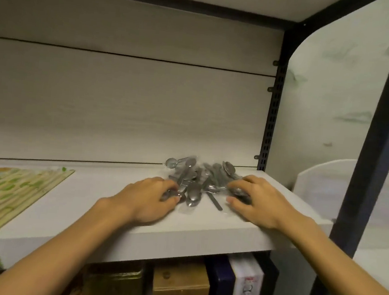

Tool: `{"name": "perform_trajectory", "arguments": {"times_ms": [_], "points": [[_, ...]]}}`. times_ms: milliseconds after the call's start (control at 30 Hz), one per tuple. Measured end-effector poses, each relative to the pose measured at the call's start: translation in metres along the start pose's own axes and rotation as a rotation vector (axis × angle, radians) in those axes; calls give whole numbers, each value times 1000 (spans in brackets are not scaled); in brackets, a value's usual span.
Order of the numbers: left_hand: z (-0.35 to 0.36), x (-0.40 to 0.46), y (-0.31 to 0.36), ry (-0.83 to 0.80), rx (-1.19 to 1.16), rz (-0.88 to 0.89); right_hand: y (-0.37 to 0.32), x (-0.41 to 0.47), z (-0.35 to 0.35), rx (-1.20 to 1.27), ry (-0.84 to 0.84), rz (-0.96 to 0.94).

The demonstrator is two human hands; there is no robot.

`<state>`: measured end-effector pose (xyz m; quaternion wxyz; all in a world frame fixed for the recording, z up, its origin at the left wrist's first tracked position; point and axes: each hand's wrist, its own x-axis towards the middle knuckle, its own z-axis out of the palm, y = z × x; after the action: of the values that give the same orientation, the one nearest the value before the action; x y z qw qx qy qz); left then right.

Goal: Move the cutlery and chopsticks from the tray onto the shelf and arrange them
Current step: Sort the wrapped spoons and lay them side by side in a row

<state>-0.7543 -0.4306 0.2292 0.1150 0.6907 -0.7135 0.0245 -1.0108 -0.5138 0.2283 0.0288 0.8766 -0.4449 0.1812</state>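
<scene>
- Steel spoons (195,182), plastic-wrapped, are lying heaped on the white shelf (205,228).
- Left hand (148,198) and right hand (256,201) are gripping the heap's edges; squaring handles together should neaten it.

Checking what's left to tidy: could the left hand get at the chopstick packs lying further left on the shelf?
Probably yes. The left hand grips spoons, but bare shelf lies between it and the chopstick packs.

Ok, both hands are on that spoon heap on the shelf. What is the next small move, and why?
Probably draw the two hands together to square up the pile of spoons. The left hand and right hand flank it with curled fingers, yet the spoons lie crossed at odd angles, one handle sticking out toward the shelf edge. The chopstick packs at left already lie side by side.
</scene>
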Motion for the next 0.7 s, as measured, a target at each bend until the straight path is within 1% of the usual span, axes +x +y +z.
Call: {"name": "perform_trajectory", "arguments": {"times_ms": [100, 200, 367, 433, 500, 567, 700], "points": [[6, 13, 19, 41, -10, 11, 22, 8, 2, 32, -15, -40], [14, 20, 30, 90, -25, 16, 35, 11, 6, 68, 22, -74], [10, 17, 29, 148, -37, -19, 38, 17, 3, 81, 78, -124], [4, 17, 23, 179, -64, -53, 37, 22, -2, 143, 114, -121], [0, 21, 13, 220, -84, -86, 34, 33, -6, 284, 134, -67], [-2, 29, 6, 262, -84, -123, 33, 52, -7, 373, 113, 15], [-1, 57, 5, 318, -44, -143, 32, 96, -6, 317, 104, 208]]}}
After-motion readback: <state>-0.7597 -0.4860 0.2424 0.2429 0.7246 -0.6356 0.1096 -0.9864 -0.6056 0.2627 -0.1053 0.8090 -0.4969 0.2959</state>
